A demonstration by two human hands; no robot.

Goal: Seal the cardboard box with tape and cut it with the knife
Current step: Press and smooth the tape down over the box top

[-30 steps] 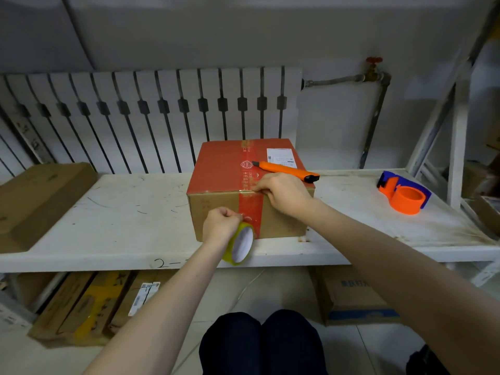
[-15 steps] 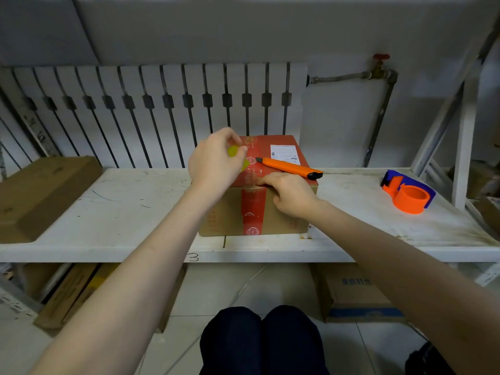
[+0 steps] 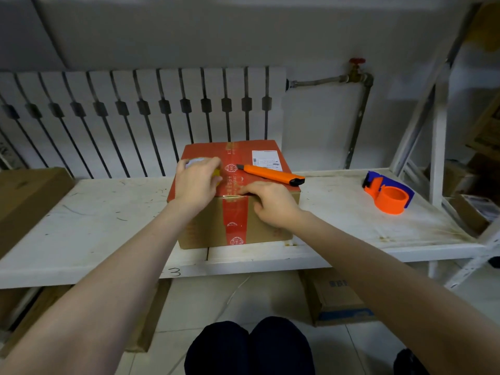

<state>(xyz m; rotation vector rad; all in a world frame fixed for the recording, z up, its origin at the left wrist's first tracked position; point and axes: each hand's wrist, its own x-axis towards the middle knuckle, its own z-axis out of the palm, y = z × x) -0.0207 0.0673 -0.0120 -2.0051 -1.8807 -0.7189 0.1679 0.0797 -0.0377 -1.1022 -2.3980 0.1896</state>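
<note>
Left hand (image 3: 196,182) grips the tape roll (image 3: 198,162) atop the box (image 3: 238,190) — right hand (image 3: 272,204), unclenched, pins the near edge. Better keep the strip taut — knife (image 3: 270,174) waits alongside.

Two hands (image 3: 196,182) (image 3: 273,204), one taped box (image 3: 208,228), one orange knife (image 3: 270,174), one tape roll (image 3: 194,162) — one orange dispenser (image 3: 389,197), one shelf (image 3: 81,226)

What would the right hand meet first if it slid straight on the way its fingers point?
Probably the left hand, which grips the tape roll on the box top. The right hand points left across the near edge; depth is uncertain.
</note>
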